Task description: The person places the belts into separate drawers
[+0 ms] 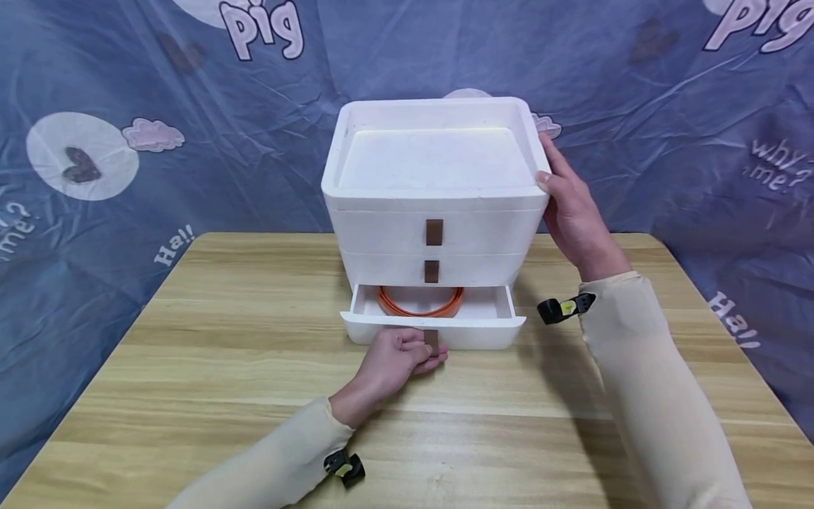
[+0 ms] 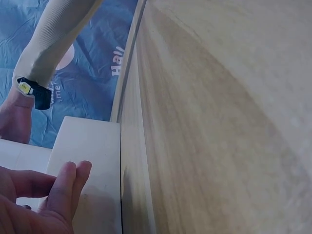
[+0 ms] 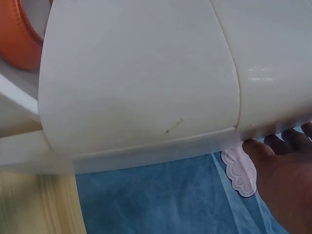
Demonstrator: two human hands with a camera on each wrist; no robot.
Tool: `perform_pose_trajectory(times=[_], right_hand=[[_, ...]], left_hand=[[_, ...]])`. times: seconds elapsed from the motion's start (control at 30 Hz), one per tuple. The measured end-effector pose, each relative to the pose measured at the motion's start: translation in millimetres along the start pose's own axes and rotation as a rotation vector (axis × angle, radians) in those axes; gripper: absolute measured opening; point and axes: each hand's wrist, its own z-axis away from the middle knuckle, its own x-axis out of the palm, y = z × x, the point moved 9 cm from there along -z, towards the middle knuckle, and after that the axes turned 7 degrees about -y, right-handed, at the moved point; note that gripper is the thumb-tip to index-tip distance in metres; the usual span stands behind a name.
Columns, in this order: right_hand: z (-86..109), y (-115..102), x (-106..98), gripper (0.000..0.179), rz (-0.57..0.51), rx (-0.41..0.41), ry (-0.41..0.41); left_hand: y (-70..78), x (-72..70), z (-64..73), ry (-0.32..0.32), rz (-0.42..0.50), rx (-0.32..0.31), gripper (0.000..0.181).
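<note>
A white drawer unit (image 1: 381, 230) with a tray-like top stands on the table, its bottom drawer (image 1: 381, 334) pulled out. Inside that drawer lies a coiled orange strap (image 1: 453, 305); stitching shows along its edge in the right wrist view. My left hand (image 1: 396, 359) pinches the brown pull tab (image 1: 431, 341) on the drawer front, thumb before it and fingers below. At the unit's upper right, my right hand (image 1: 572, 211) holds the rim, thumb over the front corner and fingers along the side. The right wrist view shows those fingertips (image 3: 253, 146) against the white side.
Two upper drawers with brown tabs (image 1: 434, 232) are closed. The wooden table (image 1: 222, 339) extends to both sides and in front of the unit. A blue printed cloth (image 1: 254, 141) hangs behind, close to the table's back edge.
</note>
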Motion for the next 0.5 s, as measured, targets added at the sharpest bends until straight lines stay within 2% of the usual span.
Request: perform_pose_trajectory(times=[0.2,0.5], right_hand=[[-1.8,-1.3,1.4,0.062,0.056,0.010,0.008],[-1.1,0.2,1.4,0.062,0.062,0.027,0.018]], left_hand=[[0.0,-2.9,-2.2,-0.006,-0.018,-0.012,0.017],[-0.8,-5.2,-2.8,-0.010,-0.012,-0.026,0.021]])
